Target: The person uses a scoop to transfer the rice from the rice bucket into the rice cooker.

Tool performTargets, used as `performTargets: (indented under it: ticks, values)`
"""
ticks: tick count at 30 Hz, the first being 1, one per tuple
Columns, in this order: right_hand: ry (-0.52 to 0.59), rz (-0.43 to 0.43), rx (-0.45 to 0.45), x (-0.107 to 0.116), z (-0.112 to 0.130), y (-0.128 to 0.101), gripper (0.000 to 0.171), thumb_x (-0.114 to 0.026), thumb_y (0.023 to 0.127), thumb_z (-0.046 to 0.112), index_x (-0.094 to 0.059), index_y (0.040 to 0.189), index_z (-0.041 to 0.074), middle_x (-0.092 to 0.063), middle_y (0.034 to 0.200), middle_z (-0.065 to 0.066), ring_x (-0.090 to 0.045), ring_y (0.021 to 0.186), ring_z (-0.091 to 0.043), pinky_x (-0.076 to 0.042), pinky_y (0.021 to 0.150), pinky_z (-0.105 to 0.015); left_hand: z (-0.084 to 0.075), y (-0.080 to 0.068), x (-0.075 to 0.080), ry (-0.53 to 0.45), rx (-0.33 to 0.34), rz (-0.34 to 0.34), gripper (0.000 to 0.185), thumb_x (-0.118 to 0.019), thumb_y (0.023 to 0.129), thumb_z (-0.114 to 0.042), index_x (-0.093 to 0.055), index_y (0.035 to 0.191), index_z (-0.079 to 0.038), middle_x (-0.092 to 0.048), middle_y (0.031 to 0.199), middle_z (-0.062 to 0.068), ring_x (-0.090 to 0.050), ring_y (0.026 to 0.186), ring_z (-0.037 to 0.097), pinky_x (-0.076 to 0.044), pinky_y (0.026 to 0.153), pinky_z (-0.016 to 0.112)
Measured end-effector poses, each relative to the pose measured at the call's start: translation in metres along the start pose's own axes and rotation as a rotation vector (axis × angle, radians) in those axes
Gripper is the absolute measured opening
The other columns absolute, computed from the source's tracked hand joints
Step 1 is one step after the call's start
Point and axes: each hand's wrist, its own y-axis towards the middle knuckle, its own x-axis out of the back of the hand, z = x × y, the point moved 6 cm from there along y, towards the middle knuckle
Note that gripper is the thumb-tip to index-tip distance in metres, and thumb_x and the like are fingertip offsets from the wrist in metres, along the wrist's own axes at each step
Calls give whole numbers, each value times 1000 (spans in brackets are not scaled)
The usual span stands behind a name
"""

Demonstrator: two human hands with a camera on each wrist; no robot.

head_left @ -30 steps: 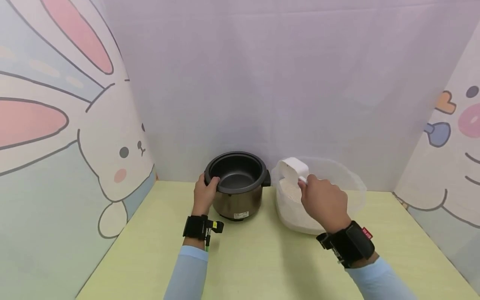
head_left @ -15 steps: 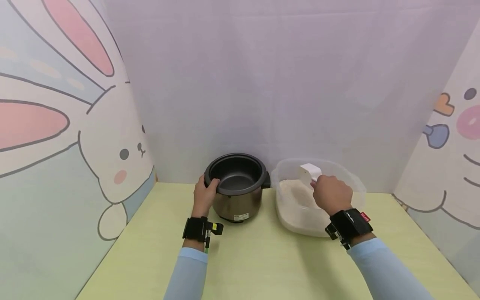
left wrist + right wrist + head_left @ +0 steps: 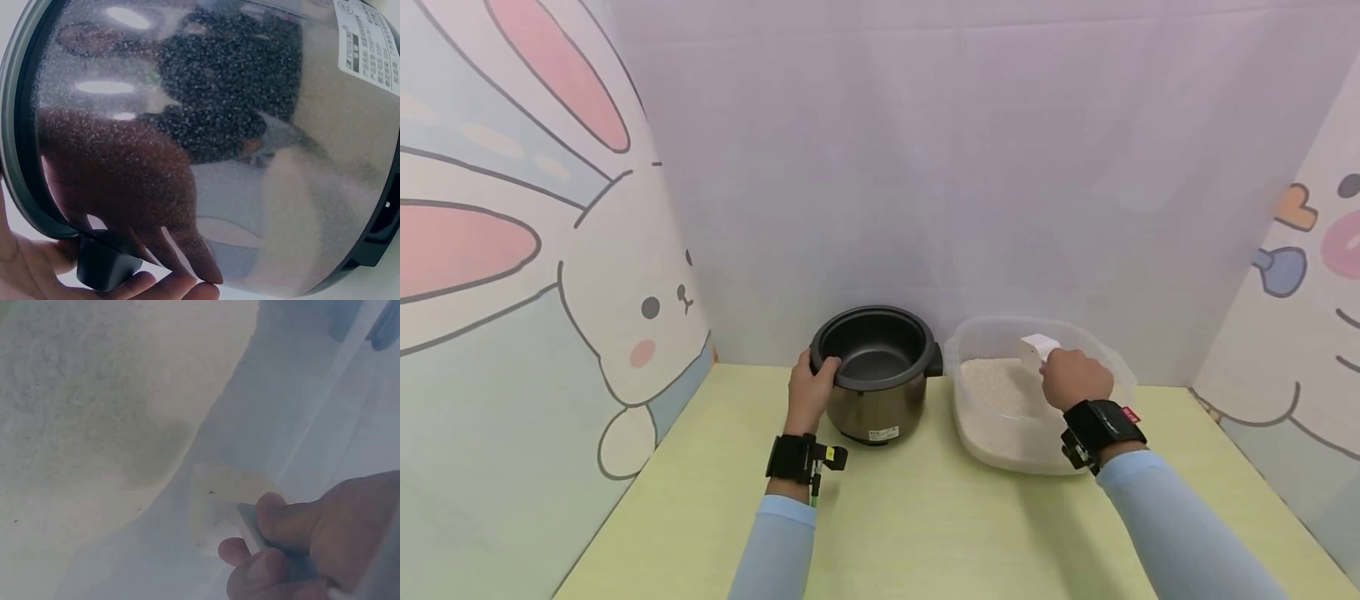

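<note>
A dark metallic rice cooker [image 3: 880, 410] stands uncovered, its black inner pot [image 3: 876, 358] bare inside. My left hand [image 3: 810, 392] grips its left side, thumb over the rim; in the left wrist view, fingers curl round the black side handle [image 3: 106, 259]. To the right sits a translucent plastic bin [image 3: 1000, 327] of white rice [image 3: 996, 385]. My right hand [image 3: 1077, 380] pinches the handle of a white scoop [image 3: 1036, 348] over the bin's right part. In the right wrist view the scoop [image 3: 209, 509] lies beside the rice [image 3: 94, 425]; its contents are hard to tell.
The pale yellow-green table [image 3: 917, 517] carries both vessels near its back edge. A plain lilac cloth [image 3: 917, 167] hangs behind, and cartoon rabbit panels [image 3: 632, 317] flank the sides. The cooker's right handle [image 3: 935, 362] comes close to the bin.
My right hand has moved right with the scoop, from above the bin's left part to lower over its right part. My left hand keeps its hold on the cooker.
</note>
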Motion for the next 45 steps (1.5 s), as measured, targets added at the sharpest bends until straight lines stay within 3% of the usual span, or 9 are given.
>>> performTargets:
  ticks: [6, 14, 22, 27, 34, 41, 45]
  values:
    - [-12, 52, -6, -10, -11, -3, 18, -49, 95, 1, -62, 86, -6, -62, 72, -21, -61, 60, -38, -47, 50, -49, 0, -2, 0, 7, 8, 7, 67, -58, 98, -31, -38, 155, -2, -45, 151, 24, -48, 134, 40, -40, 108, 55]
    - [-29, 118, -53, -14, -19, -6, 26, -43, 100, 2, -64, 93, -11, -64, 80, -27, -63, 67, -42, -49, 57, -51, 0, -2, 3, 3, 0, -5, 65, -59, 98, -30, -41, 154, -3, -49, 148, 23, -51, 127, 38, -42, 104, 53]
    - [-25, 162, -73, -17, -20, -7, 26, -42, 99, 3, -65, 95, -10, -66, 88, -30, -65, 74, -44, -50, 61, -54, 2, -3, 5, -3, 15, -6, 65, -58, 98, -30, -40, 154, -3, -50, 145, 23, -54, 118, 36, -44, 97, 49]
    - [-20, 189, -59, -19, -18, -6, 25, -44, 98, 3, -65, 93, -8, -65, 83, -25, -62, 69, -38, -49, 60, -51, 3, -2, 5, -2, 20, -5, 65, -58, 98, -31, -40, 154, -4, -54, 138, 22, -59, 106, 35, -47, 88, 46]
    - [1, 250, -47, -20, -22, -4, 27, -42, 100, 6, -66, 94, -5, -63, 79, -19, -58, 69, -34, -45, 61, -47, -1, -2, 0, -15, -7, 7, 65, -56, 100, -31, -38, 155, -3, -46, 150, 24, -50, 130, 39, -41, 106, 54]
    - [21, 283, -52, -26, -22, 0, 28, -41, 99, 8, -65, 96, -5, -61, 77, -16, -55, 68, -32, -42, 60, -43, -2, 0, 0, -3, -24, -8, 63, -54, 99, -28, -40, 154, -2, -51, 141, 22, -52, 110, 36, -42, 93, 48]
    - [28, 300, -42, -31, -22, 1, 28, -41, 99, 8, -63, 84, 0, -53, 69, -10, -50, 63, -27, -39, 58, -40, 0, 1, 0, -10, -15, -18, 63, -54, 98, -28, -40, 153, -1, -49, 145, 21, -50, 114, 36, -41, 97, 48]
